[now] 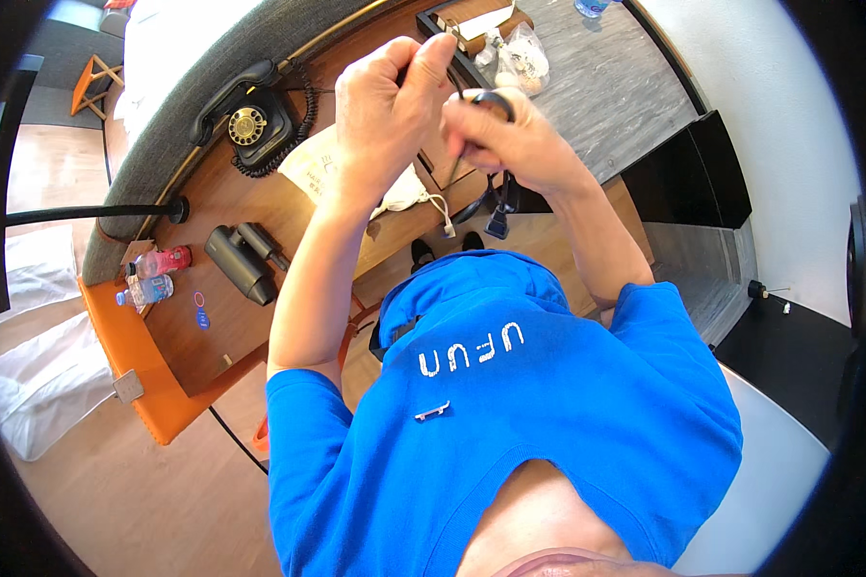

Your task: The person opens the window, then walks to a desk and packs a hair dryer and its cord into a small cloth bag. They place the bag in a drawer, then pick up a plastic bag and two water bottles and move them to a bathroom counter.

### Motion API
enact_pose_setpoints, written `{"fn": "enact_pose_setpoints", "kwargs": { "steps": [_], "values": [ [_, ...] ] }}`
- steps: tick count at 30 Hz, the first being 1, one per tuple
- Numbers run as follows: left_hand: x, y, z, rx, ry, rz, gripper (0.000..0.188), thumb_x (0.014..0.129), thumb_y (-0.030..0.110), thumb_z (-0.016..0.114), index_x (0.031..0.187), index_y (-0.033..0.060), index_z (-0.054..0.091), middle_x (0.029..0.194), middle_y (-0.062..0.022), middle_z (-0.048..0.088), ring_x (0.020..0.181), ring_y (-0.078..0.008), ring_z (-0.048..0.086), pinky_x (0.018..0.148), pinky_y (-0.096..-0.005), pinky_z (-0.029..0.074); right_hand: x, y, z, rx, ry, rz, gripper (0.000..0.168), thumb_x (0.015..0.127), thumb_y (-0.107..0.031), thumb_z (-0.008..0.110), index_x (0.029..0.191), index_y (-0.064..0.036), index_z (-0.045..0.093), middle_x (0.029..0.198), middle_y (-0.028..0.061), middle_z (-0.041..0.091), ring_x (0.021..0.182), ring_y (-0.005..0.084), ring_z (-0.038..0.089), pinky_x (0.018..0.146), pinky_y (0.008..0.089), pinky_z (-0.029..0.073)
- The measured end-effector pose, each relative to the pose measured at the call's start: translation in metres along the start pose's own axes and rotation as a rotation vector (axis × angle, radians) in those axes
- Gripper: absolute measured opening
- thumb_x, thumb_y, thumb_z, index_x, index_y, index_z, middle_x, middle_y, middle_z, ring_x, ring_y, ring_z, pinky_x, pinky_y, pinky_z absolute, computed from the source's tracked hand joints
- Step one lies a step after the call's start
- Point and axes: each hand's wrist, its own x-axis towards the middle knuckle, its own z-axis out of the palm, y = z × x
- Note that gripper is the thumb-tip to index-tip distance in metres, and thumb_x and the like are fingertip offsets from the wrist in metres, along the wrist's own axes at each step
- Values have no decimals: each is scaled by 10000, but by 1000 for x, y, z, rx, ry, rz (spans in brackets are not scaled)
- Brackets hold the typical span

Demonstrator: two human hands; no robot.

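Both my hands are raised over the desk on a black cord (498,103). My left hand (390,108) is closed in a fist, with the cord running from it toward the other hand. My right hand (523,141), slightly blurred, grips a loop of the same cord. Below the right hand hang more cord and a dark plug (498,224). Beneath my left forearm lies a cream drawstring bag (310,169) bearing print, partly hidden by the arm. A dark grey folding hair dryer (239,265) rests on the wooden desk, left of that forearm.
A black rotary telephone (260,126) with a coiled cord stands at the desk's back. Two plastic bottles (160,261) lie on the left end. Far right holds a black tray (469,68), a clear plastic bag (525,61) and a grey marbled counter (606,86). A black lamp arm (94,213) crosses the left.
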Motion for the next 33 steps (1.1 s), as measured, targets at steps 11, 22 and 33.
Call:
{"fn": "enact_pose_setpoints", "kwargs": {
  "steps": [11,22,33],
  "values": [
    [-35,-15,15,329,-228,-46,487,942,402,447,1233,12,428,765,-195,643,733,-332,649,626,-406,485,27,16,-12,446,396,-383,308,963,-263,476,775,-33,555,1026,153,622,866,204,610,821,331,506],
    [-59,-7,15,-52,-528,-224,201,946,187,471,950,0,544,690,-190,565,632,-349,564,589,-386,446,13,-7,-25,629,285,-395,305,970,-329,453,766,-104,434,652,8,407,479,56,310,417,186,251],
    [-92,-44,-65,-313,-544,-468,266,957,203,443,818,33,594,648,-2,507,609,-84,481,579,-233,403,-64,-69,-103,241,468,-818,332,985,-330,407,748,-111,486,590,-31,374,451,44,269,388,187,218]
  ]
}}
